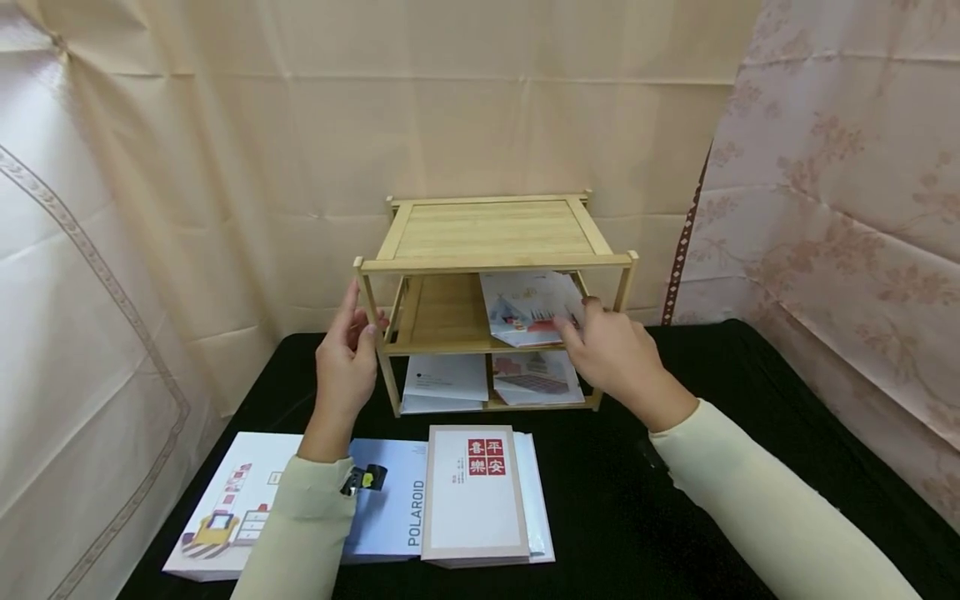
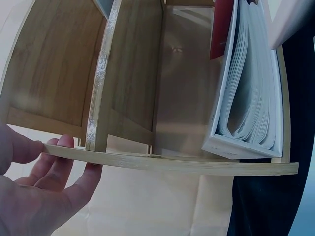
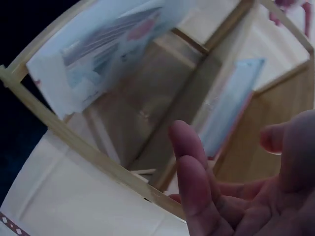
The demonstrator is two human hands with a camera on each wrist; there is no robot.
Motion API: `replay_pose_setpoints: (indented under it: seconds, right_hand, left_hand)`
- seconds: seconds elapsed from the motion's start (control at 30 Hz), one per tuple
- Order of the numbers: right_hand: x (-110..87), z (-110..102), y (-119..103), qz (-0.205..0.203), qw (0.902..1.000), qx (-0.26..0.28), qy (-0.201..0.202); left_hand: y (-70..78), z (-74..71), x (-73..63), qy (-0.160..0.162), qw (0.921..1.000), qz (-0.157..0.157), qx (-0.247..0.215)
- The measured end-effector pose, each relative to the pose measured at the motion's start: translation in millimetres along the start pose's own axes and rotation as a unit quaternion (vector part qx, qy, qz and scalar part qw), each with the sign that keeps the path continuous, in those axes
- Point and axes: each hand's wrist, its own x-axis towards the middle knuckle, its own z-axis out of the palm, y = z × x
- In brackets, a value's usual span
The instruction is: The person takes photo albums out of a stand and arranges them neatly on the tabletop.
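Note:
A light wooden two-level rack (image 1: 495, 229) stands on a black-covered table. My left hand (image 1: 347, 367) holds its left front post (image 2: 162, 162), thumb on one side and fingers on the other. At the right end of the middle shelf lies a white illustrated book (image 1: 528, 304). My right hand (image 1: 618, 354) is beside that book and the right front post (image 3: 98, 155), its thumb and fingers apart in the right wrist view. Below, a white book (image 1: 446, 379) with its pages showing sits on the left, and another illustrated book (image 1: 540, 375) on the right.
In front of the rack lie a white book with furniture pictures (image 1: 213, 500), a blue POLAROID book (image 1: 386, 508) and a white book with red characters (image 1: 476, 517), which overlaps a pale one (image 1: 538, 500). Beige curtains (image 1: 480, 108) hang behind.

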Motion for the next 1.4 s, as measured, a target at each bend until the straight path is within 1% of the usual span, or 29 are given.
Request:
replay_pose_setpoints:
  seconds: [0.23, 0.37, 0.47, 0.67, 0.9, 1.07, 1.23, 1.4]
  right_hand:
    - [12.3, 3.4, -8.1, 0.03, 0.9992, -0.025, -0.013]
    - [19.6, 2.8, -10.3, 0.039, 0.9961, -0.063, -0.047]
    - [23.6, 1.6, -12.0, 0.036, 0.9942, -0.077, -0.066]
    - [27.4, -2.4, -14.8, 0.032, 0.9932, -0.079, -0.079]
    - [28.8, -4.3, -13.0, 0.039, 0.9923, -0.078, -0.088]
    - [26.1, -7.3, -12.8, 0.039, 0.9926, -0.062, -0.096]
    - [21.9, -7.3, -11.5, 0.037, 0.9946, -0.046, -0.085]
    - [16.9, -4.1, -11.6, 0.034, 0.995, -0.06, -0.071]
  left_hand:
    - [0.4, 1.6, 0.1, 0.006, 0.9999, 0.012, 0.005]
    - [-0.8, 0.9, -0.3, 0.003, 0.9999, 0.011, 0.003]
    - [-2.2, -0.2, -0.9, 0.002, 1.0, 0.006, 0.004]
    - [-3.8, -1.0, -1.1, 0.001, 1.0, 0.006, 0.003]
    - [-3.4, -1.0, -0.2, 0.002, 0.9999, 0.009, 0.008]
    - [-3.6, -0.5, 0.9, -0.001, 1.0, 0.009, 0.0]
    - [-3.0, 0.1, 0.2, -0.003, 1.0, 0.005, 0.0]
    - [-2.7, 1.2, -1.3, -0.004, 0.9999, 0.016, 0.001]
